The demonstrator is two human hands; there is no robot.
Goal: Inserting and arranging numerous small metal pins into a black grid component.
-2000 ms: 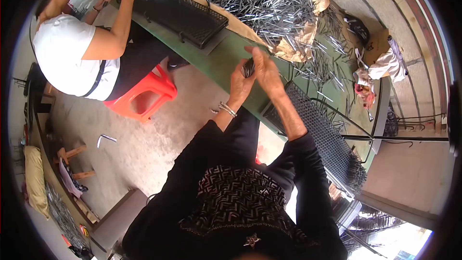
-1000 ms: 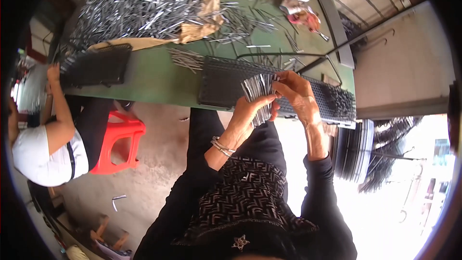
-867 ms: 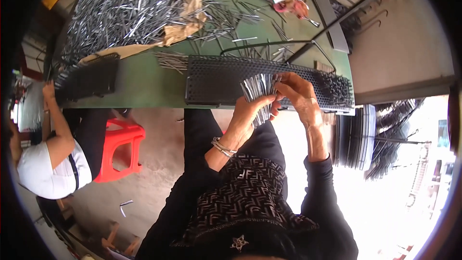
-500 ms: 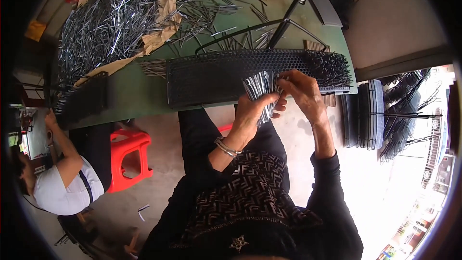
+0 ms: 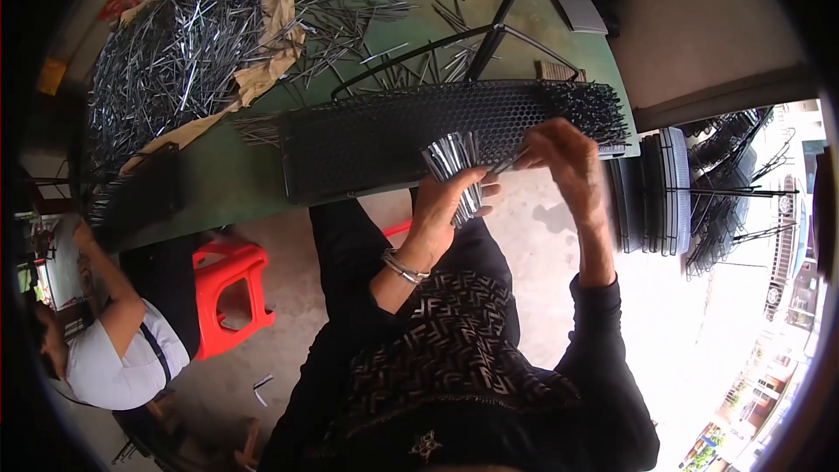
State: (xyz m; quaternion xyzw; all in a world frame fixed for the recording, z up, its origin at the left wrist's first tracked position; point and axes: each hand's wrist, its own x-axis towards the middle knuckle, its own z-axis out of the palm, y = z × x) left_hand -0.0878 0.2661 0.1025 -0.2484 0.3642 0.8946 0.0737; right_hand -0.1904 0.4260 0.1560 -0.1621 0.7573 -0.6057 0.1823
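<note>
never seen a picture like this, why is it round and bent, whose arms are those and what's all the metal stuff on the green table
The picture comes from a wide fisheye camera worn on a person's head, looking down, which is why it is round and straight edges bend. The two forearms coming up from the bottom are that person's own. The left hand holds a bundle of thin metal pins in its grip. The right hand pinches what looks like one pin beside the bundle. Just beyond them, on the green table, lies a long black perforated panel with pins already standing in its right end. Loose metal pins are heaped on brown paper farther back. At lower left another person works beside a red stool.
</note>
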